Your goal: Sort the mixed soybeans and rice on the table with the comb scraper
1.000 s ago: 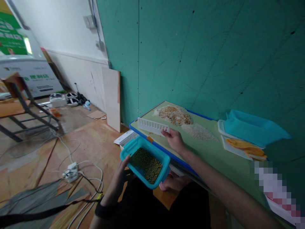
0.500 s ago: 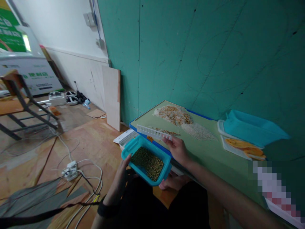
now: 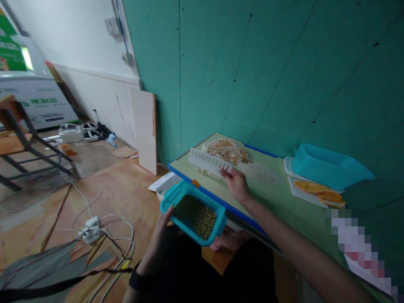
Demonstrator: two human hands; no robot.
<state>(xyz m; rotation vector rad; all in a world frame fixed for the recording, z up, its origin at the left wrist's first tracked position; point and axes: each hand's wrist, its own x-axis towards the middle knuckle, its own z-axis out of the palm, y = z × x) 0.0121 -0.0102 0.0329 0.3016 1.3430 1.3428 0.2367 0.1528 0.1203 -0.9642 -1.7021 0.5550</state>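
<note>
One blue tub (image 3: 195,193) of beans (image 3: 196,215) is held at the near left edge of the table (image 3: 279,204) by the left hand (image 3: 161,227) — thumb on the rim, other fingers hidden — and one white slotted strip (image 3: 206,163) is pinched by the right hand (image 3: 237,184), near a bean heap (image 3: 229,151).

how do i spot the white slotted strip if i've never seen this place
Find the green wall, then the blue-edged table in front of it. At the table's left end, the right hand holds one end of the white strip. Unlike the turquoise tub in the left hand, it is long and narrow, with a row of slots.
</note>
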